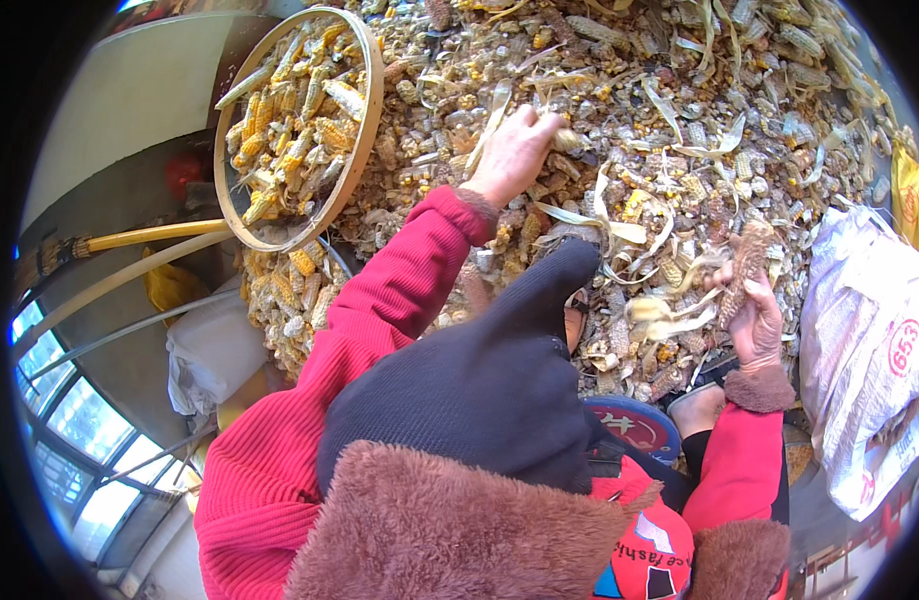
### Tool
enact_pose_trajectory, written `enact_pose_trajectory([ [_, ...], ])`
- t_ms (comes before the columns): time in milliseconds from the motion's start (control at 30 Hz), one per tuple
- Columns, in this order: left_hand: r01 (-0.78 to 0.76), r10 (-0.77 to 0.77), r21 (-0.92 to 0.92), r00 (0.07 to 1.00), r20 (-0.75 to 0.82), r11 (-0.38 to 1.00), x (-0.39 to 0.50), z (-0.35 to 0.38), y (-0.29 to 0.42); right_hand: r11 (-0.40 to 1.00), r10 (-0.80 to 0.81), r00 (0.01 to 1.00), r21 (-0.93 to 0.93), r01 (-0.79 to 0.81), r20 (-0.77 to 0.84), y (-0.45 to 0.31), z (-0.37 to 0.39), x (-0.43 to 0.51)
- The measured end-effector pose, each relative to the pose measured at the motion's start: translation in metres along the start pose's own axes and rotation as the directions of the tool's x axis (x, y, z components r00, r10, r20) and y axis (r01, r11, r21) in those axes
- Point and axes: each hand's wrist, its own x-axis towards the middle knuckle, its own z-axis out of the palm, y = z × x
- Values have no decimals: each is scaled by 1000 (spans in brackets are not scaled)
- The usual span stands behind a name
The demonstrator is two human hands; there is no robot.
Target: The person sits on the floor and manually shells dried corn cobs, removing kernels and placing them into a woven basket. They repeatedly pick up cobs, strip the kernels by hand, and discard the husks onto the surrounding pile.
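Observation:
My left hand (510,154) is over the middle of a heap of corn cobs and husks (444,157), its fingers curled at a small, blurred pale cob piece (569,141). The undersides of those fingers are hidden. On the right, my right hand (756,324) grips a reddish-brown, largely bare corn cob (750,251). Beside its fingers trails a blurred strip of dry husk (681,324). A round wooden-rimmed sieve (375,82) at the upper left holds several cobs with yellow kernels.
A white woven sack (857,322) with printing stands at the right, near a yellow bag (915,191). More cobs (291,300) lie below the sieve. Long poles (159,234) lean at the left by a white bag (212,352). A blue round lid-like object (643,427) lies near my feet.

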Motion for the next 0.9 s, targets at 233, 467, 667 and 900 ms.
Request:
enact_pose_trajectory([
  [233, 335, -340, -707, 930, 140, 623, -19, -11, 24, 897, -247, 943, -420, 135, -224, -10, 9, 3],
  [467, -137, 265, -631, 958, 113, 764, -29, -5, 76, 436, -408, 912, -885, 163, -33, 16, 24, 3],
  [667, -547, 563, -133, 805, 187, 827, -77, 34, 97, -124, -208, 938, -959, 255, 277, 45, 12, -29],
  [900, -219, 199, -700, 974, -111, 680, -70, 47, 80, 252, -434, 899, -950, 186, 61, 71, -1, -38],
])
